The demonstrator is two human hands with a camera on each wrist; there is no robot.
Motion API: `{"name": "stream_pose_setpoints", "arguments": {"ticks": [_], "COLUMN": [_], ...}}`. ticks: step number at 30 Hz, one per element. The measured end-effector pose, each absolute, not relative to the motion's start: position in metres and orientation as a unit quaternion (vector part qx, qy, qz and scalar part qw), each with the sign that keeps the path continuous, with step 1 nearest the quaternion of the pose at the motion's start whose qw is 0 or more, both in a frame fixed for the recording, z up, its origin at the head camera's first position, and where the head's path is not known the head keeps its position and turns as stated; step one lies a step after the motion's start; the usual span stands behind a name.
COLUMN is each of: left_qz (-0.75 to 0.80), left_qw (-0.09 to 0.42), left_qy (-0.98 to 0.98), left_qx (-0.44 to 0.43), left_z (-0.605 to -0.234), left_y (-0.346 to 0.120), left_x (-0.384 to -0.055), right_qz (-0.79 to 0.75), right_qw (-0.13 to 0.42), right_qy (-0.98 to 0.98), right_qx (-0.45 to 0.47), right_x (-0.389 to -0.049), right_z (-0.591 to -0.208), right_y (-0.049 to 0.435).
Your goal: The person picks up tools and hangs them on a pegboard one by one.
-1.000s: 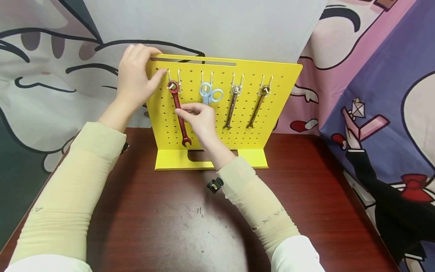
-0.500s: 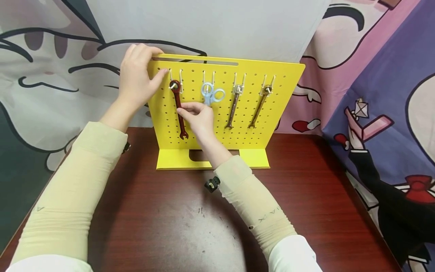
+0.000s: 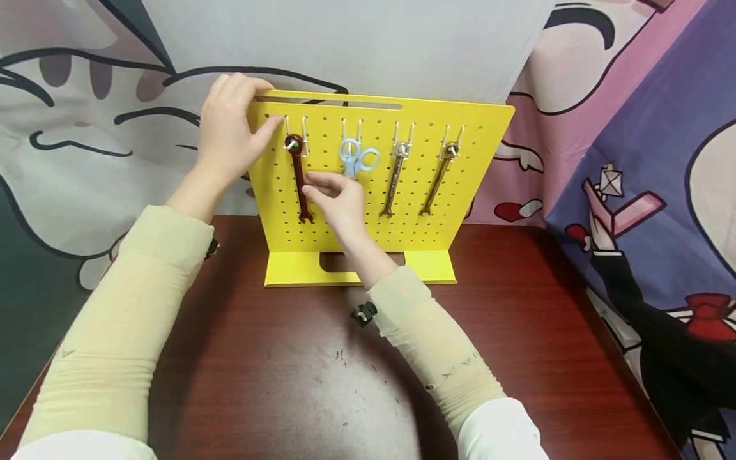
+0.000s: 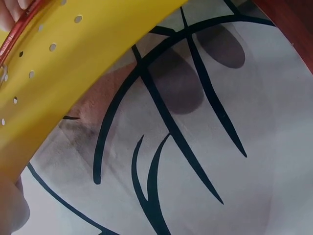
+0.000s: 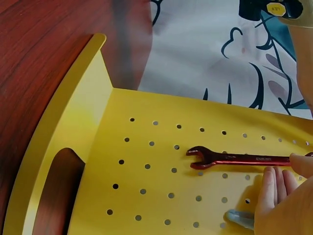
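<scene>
A red combination wrench (image 3: pixel 298 166) hangs by its ring end on the leftmost white hook of a yellow pegboard (image 3: pixel 276 230), its open end down. My right hand (image 3: pixel 345 201) is at the wrench's shank: in the right wrist view the thumb overlaps the shank, while the other fingertips (image 5: pixel 278 183) lie just below it. My left hand (image 3: pixel 227 128) holds the board's upper left corner, thumb on the front and fingers over the top edge. Light-blue scissors (image 3: pixel 351 167) hang on the second hook, their blades mostly hidden behind my right hand.
Two metal wrenches hang to the right, a silver one (image 3: pixel 393 182) and a darker one (image 3: pixel 438 182). The board's flat foot (image 3: pixel 293 269) stands on a reddish-brown table (image 3: pixel 506 332). Printed cloth (image 3: pixel 75 147) hangs behind and along the right side.
The red wrench's lower end has swung up and left in the head view, from tilted to nearly straight. My right thumb has drawn slightly right across it; the left hand keeps its hold.
</scene>
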State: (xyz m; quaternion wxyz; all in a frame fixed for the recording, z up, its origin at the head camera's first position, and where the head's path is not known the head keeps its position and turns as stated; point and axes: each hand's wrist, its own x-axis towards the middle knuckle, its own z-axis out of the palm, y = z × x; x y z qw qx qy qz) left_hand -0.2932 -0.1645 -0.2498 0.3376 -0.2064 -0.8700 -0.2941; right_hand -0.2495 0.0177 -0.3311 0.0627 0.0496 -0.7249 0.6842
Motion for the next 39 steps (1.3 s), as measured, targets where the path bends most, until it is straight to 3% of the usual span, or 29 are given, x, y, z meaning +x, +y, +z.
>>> {"name": "stream_pose_setpoints", "arguments": {"ticks": [15,22,31,39], "left_qz": [-0.275,-0.243,-0.206,-0.190], "left_qw": [0.324,0.342,0.362,0.355], "left_qy": [-0.885,-0.884,-0.879,-0.883], "left_qx": [-0.191,-0.206,-0.233,-0.242], "left_z": [-0.246,-0.250,-0.271,-0.307], "left_y": [-0.171,-0.179,-0.204,-0.229], "left_x": [-0.289,-0.286,-0.267,-0.234], "right_qz": [0.689,0.671,0.591,0.414], "right_qw": [0.041,0.040,0.090,0.183], "right_qy": [-0.716,-0.728,-0.783,-0.875], "right_qx": [0.106,0.135,0.173,0.171], "right_x": [-0.232,-0.222,-0.205,-0.180], "right_z": [-0.331,-0.334,-0.342,-0.360], "right_y": [0.039,0.069,0.124,0.184]}}
